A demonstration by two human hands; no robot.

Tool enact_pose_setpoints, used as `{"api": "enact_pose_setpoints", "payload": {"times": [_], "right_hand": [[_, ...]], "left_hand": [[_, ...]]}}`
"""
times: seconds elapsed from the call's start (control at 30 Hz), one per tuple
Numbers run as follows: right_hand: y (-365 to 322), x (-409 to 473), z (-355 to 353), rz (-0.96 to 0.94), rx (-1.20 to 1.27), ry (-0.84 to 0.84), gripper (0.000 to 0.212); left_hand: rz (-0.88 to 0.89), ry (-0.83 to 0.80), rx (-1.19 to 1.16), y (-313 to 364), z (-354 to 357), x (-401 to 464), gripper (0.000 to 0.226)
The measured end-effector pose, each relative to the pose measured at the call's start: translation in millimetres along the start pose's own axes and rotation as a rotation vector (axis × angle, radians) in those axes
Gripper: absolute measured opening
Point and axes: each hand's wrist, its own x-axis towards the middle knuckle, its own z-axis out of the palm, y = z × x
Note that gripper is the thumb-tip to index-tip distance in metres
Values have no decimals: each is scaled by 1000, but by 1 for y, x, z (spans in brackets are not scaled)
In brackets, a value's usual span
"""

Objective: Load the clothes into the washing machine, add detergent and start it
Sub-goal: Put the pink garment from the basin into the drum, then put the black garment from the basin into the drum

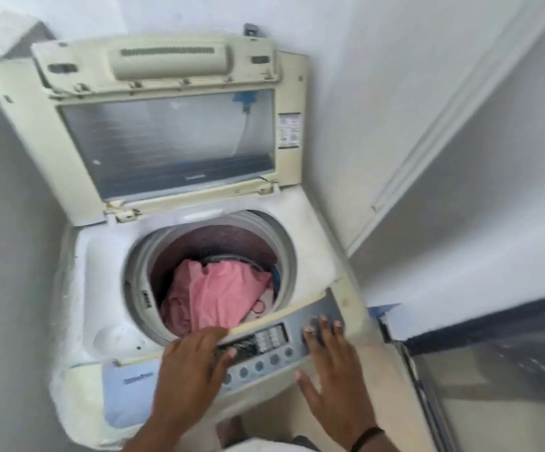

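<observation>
A cream top-loading washing machine (310, 223) stands below me with its glass lid (170, 141) folded up against the back. Pink clothes (215, 295) lie in the drum, with a bit of blue cloth at the right. My left hand (193, 363) rests flat on the front edge of the machine, its fingers reaching over the rim beside the drum opening. With straight fingers, my right hand (330, 357) lies on the grey control panel (277, 350), fingertips on the buttons at the panel's right end. No detergent is in view.
White walls close in on the left and behind the machine. A white door (444, 132) stands at the right. Below it a dark-edged panel (493, 363) sits close to the machine's right side.
</observation>
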Motion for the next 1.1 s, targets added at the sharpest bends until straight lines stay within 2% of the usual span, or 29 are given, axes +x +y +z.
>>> {"api": "enact_pose_setpoints", "payload": {"times": [0.1,0.17,0.3,0.4,0.53,0.63,0.77,0.87,1.0,1.1], "right_hand": [[12,-36,-12,149,52,37,77],[22,-61,-27,266,138,90,70],[56,-123,-57,492,222,186,64],[80,-184,-73,591,244,252,57],[97,-278,-82,737,273,327,45],[104,-352,-77,865,296,420,52],[102,-452,-49,1128,392,529,33],[89,-515,-26,1280,476,652,35],[61,-582,3,1553,559,850,17],[42,-613,13,1721,581,1001,13]], "left_hand": [[-63,16,22,12,3,11,44],[-10,38,-31,26,6,19,49],[246,48,-116,93,32,18,61],[464,-7,-147,164,59,0,57],[599,-250,-171,246,95,-50,39],[649,-472,-190,297,121,-98,38],[795,-811,-128,346,142,-159,30],[809,-886,-157,369,159,-187,27],[871,-1039,-158,404,185,-216,21],[957,-1176,-94,432,205,-251,24]]}}
